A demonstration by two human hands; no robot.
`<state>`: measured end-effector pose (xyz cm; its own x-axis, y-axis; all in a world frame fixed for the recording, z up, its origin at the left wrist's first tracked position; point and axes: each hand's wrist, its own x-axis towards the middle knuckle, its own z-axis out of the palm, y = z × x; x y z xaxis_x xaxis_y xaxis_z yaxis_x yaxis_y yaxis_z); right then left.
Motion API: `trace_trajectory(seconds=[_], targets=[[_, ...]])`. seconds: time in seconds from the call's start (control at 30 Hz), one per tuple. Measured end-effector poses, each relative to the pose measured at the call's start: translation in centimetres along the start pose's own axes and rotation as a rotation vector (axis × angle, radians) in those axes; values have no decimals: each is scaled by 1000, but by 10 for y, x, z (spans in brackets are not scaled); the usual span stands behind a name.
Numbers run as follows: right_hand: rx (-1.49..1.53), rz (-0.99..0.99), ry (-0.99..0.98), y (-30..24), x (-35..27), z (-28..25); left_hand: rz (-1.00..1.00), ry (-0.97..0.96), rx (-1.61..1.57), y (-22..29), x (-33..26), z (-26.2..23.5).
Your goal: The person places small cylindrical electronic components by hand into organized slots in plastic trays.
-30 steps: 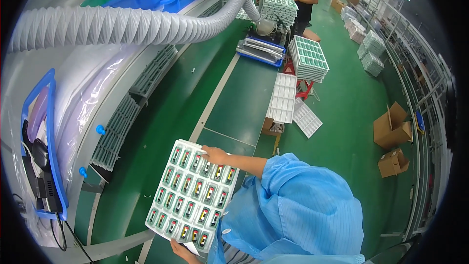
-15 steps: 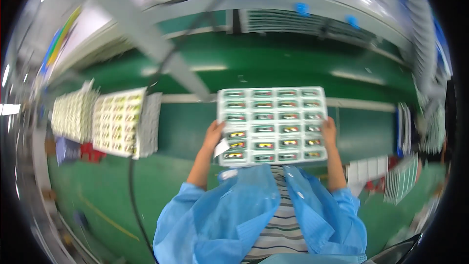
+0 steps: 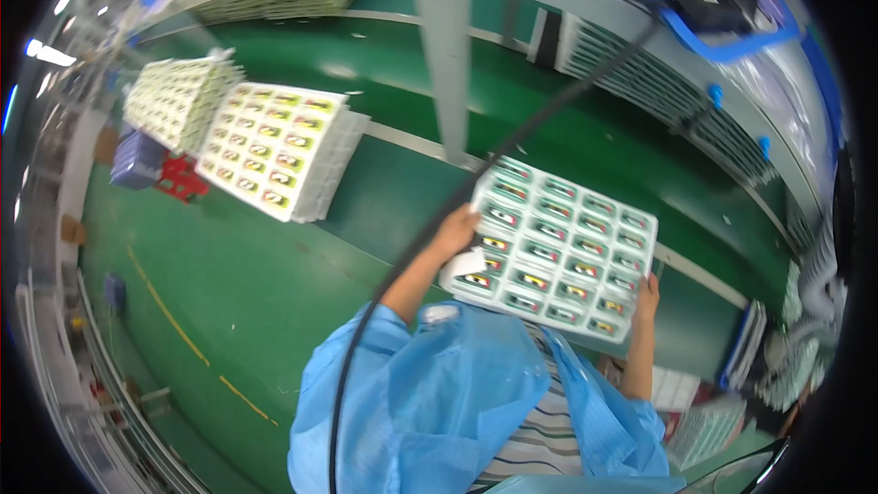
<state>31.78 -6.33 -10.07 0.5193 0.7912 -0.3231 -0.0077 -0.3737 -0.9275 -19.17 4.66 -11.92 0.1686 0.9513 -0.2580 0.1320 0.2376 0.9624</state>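
A white plastic tray [image 3: 585, 194] with rows of pockets is held out in front of me, slightly tilted down to the right. Small dark parts with yellow and red marks [image 3: 533, 280] sit in its pockets. My left hand [image 3: 455, 230] grips the tray's left edge, its fingers partly hidden. Beside that hand a small white slip of paper [image 3: 468, 263] lies over the tray's left side. On the opposite edge, my right hand [image 3: 647, 297] has its fingers closed round the rim.
To the left, a stack of filled white trays [image 3: 265, 151] stands on the green bench [image 3: 366, 192], with another tray stack [image 3: 174, 105] beyond. A grey post [image 3: 443, 55] rises at the bench. A black cable [image 3: 558, 105] crosses the view. More trays [image 3: 709, 434] are low at the right.
My view has turned, so the tray and both hands appear farther right and tilted. The left-hand stacks show larger and higher. Both hands keep their hold on the tray.
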Motion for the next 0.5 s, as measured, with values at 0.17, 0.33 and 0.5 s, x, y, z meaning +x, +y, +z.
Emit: trace_trajectory(seconds=[0.17, 0.33, 0.5], targets=[[-49, -46, 35, -27, -25, 15, -22, -33, -196, 20, -3, -5], [-43, -41, 69, -59, -41, 27, -77, -77, -202, 43, -9, -10], [-4, -50, 30, -77, -45, 26, -57, -39, -207, 50, -19, -5]])
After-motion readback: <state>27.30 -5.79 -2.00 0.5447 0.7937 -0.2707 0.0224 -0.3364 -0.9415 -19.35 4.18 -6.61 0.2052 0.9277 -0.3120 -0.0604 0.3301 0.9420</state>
